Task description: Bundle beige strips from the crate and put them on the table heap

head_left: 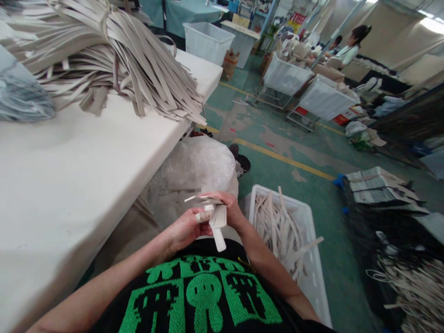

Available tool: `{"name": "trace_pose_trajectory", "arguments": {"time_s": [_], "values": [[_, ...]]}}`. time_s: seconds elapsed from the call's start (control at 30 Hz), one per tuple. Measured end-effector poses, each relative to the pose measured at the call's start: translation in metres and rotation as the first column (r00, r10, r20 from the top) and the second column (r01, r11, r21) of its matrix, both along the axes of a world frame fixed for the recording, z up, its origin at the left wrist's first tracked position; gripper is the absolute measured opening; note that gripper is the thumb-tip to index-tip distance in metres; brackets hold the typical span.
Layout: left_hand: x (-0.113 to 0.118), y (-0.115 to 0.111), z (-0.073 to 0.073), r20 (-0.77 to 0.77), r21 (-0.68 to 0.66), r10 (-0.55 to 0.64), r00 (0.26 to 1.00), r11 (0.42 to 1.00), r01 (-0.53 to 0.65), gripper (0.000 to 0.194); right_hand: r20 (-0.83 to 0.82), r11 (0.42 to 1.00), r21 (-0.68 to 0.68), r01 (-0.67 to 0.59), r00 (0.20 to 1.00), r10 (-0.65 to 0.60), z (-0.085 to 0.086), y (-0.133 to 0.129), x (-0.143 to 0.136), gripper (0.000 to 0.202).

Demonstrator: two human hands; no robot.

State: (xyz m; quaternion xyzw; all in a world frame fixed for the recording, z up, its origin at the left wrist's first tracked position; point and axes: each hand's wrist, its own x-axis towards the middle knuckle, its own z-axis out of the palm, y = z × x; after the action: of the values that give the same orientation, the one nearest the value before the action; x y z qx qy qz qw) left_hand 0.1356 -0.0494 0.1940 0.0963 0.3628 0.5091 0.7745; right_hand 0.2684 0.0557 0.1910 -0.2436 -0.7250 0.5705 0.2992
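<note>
Close in front of my body, both hands are together on a few pale beige fabric strips (pixel 219 217). My left hand (pixel 189 227) pinches the strips from the left, and a whitish wrap covers one of its digits. My right hand (pixel 233 210) closes round the same strips from the right. One strip end hangs down below the fingers, and other ends poke out to the left above them. The fingertips are partly hidden behind the strips.
A pale table (pixel 62 185) on the left bears a large tied bundle of strips (pixel 138 55). At my right stands a white bin (pixel 314 240) of loose strips. A clear plastic bag (pixel 201 162) lies beyond my hands. Wheeled bins (pixel 287 76) and a person (pixel 348 53) are farther off.
</note>
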Motion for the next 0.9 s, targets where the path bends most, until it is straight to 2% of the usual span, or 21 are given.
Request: {"name": "trace_pose_trajectory", "arguments": {"time_s": [0.07, 0.13, 0.2, 0.23, 0.3, 0.37, 0.4, 0.47, 0.53, 0.6, 0.67, 0.7, 0.77, 0.83, 0.9], "values": [[-0.002, -0.002, -0.006, 0.016, -0.007, -0.051, 0.999, 0.999, 0.051, 0.041, 0.0, 0.999, -0.039, 0.017, 1.0, -0.017, -0.001, -0.004, 0.003, 0.021], [-0.007, 0.002, -0.018, 0.064, -0.078, -0.073, 0.995, 0.994, 0.078, 0.051, 0.014, 0.986, -0.158, 0.049, 0.999, -0.047, 0.0, -0.009, 0.012, 0.023], [-0.012, 0.012, -0.036, 0.106, -0.205, -0.015, 0.994, 0.978, 0.037, 0.056, 0.013, 0.957, -0.289, 0.04, 0.999, -0.038, 0.006, -0.016, 0.026, 0.028], [-0.016, 0.019, -0.046, 0.099, -0.284, 0.055, 0.994, 0.959, -0.025, 0.055, 0.01, 0.94, -0.34, 0.01, 1.0, -0.007, 0.01, -0.021, 0.035, 0.031], [-0.025, 0.036, -0.064, 0.02, -0.42, 0.242, 0.97, 0.882, -0.212, 0.049, 0.01, 0.901, -0.427, -0.08, 0.996, 0.093, 0.018, -0.03, 0.054, 0.033], [-0.036, 0.053, -0.076, -0.098, -0.467, 0.408, 0.908, 0.787, -0.404, 0.041, 0.015, 0.851, -0.504, -0.149, 0.983, 0.181, 0.023, -0.037, 0.074, 0.033], [-0.043, 0.06, -0.079, -0.145, -0.456, 0.465, 0.873, 0.752, -0.476, 0.038, 0.022, 0.829, -0.535, -0.161, 0.979, 0.204, 0.022, -0.039, 0.082, 0.034], [-0.053, 0.068, -0.079, -0.206, -0.395, 0.525, 0.826, 0.727, -0.561, 0.033, 0.042, 0.812, -0.565, -0.148, 0.977, 0.208, 0.018, -0.04, 0.092, 0.037], [-0.057, 0.068, -0.074, -0.259, -0.277, 0.527, 0.81, 0.763, -0.585, 0.031, 0.086, 0.835, -0.545, -0.079, 0.985, 0.149, 0.009, -0.037, 0.091, 0.044], [-0.052, 0.059, -0.068, -0.324, -0.082, 0.468, 0.822, 0.852, -0.518, 0.03, 0.13, 0.865, -0.502, 0.03, 0.991, 0.041, 0.0, -0.031, 0.079, 0.052], [-0.041, 0.047, -0.065, -0.409, 0.118, 0.362, 0.838, 0.931, -0.345, 0.031, 0.135, 0.867, -0.478, 0.137, 0.987, -0.081, -0.007, -0.023, 0.061, 0.053], [-0.035, 0.039, -0.064, -0.455, 0.19, 0.301, 0.838, 0.952, -0.238, 0.034, 0.127, 0.863, -0.472, 0.18, 0.983, -0.135, -0.009, -0.018, 0.051, 0.053], [-0.024, 0.026, -0.062, -0.553, 0.28, 0.181, 0.813, 0.96, -0.024, 0.039, 0.107, 0.854, -0.456, 0.249, 0.968, -0.226, -0.014, -0.011, 0.034, 0.05], [-0.016, 0.017, -0.059, -0.655, 0.322, 0.093, 0.75, 0.932, 0.166, 0.043, 0.091, 0.842, -0.443, 0.307, 0.95, -0.299, -0.019, -0.006, 0.023, 0.05], [-0.012, 0.011, -0.057, -0.731, 0.325, 0.04, 0.682, 0.898, 0.296, 0.045, 0.05, 0.827, -0.474, 0.302, 0.947, -0.317, -0.024, -0.004, 0.018, 0.05]]}}
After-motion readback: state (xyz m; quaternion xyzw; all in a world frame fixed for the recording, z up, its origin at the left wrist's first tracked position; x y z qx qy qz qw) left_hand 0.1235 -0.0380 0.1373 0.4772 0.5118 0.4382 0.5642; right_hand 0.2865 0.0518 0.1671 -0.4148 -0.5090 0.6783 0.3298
